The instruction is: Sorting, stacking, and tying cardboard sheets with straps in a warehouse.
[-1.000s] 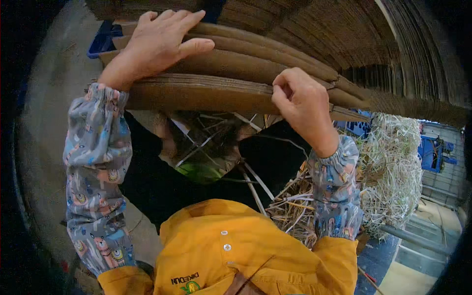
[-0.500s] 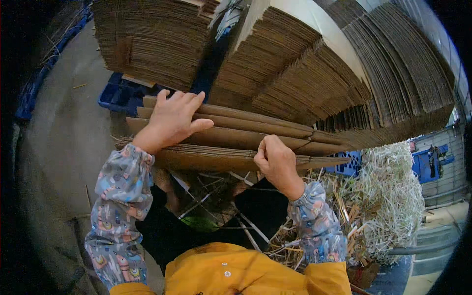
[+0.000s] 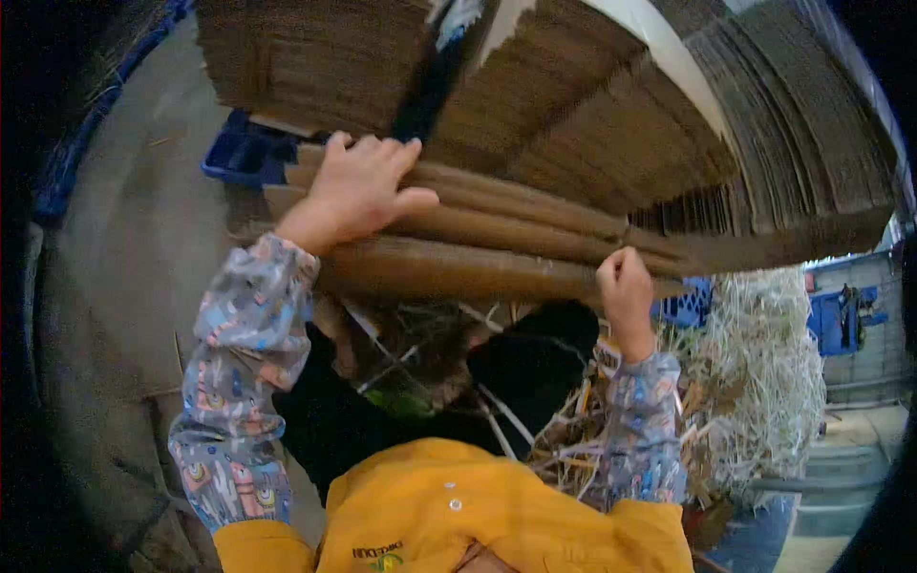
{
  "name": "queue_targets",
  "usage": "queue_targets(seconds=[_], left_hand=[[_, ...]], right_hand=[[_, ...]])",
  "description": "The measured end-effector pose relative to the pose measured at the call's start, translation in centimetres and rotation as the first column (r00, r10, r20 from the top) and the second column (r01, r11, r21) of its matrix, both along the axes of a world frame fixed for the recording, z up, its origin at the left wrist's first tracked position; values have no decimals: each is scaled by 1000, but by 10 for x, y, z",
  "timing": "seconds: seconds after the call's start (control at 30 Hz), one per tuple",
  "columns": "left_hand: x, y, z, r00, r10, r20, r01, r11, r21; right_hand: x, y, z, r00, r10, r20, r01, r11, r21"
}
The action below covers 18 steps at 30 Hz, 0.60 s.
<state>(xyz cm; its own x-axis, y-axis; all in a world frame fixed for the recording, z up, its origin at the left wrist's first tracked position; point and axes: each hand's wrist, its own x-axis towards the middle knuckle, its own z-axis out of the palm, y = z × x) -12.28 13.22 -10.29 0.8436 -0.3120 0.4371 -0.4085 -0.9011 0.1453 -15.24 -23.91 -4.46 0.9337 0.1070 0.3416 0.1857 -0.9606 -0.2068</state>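
Observation:
Across my lap lies a small bundle of flat brown cardboard sheets, their long edges facing up in layers. My left hand rests on the left part of the bundle, fingers spread over its far edge and thumb pointing right. Near the bundle's right end, my right hand is closed in a fist at the nearest sheet's edge. Whatever its fingers hold is hidden. Both forearms wear patterned grey sleeve covers.
Tall stacks of cardboard stand just beyond the bundle. A blue plastic pallet shows at the left. Shredded pale strips are heaped at the right, beside a blue crate. Loose strips litter the floor between my legs.
My right hand has slid right along the near cardboard edge, still closed. My left hand keeps its place on the bundle; the whole view has shifted slightly.

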Motion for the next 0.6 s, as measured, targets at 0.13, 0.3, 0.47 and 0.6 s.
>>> queue_targets(seconds=[0.13,0.3,0.47,0.6], left_hand=[[-6,4,12,999,-31,-25,31,1000,1],[-8,3,19,982,39,-187,-27,997,66],[-15,4,8,995,21,-96,-17,999,37],[-20,3,5,990,4,-139,0,1000,28]], right_hand=[[-10,-19,15,997,-31,-65,24,995,-95],[-9,-46,15,997,-80,-24,83,961,265],[2,-72,2,997,-1,74,-15,976,219],[17,-74,-1,993,105,46,-110,985,135]])
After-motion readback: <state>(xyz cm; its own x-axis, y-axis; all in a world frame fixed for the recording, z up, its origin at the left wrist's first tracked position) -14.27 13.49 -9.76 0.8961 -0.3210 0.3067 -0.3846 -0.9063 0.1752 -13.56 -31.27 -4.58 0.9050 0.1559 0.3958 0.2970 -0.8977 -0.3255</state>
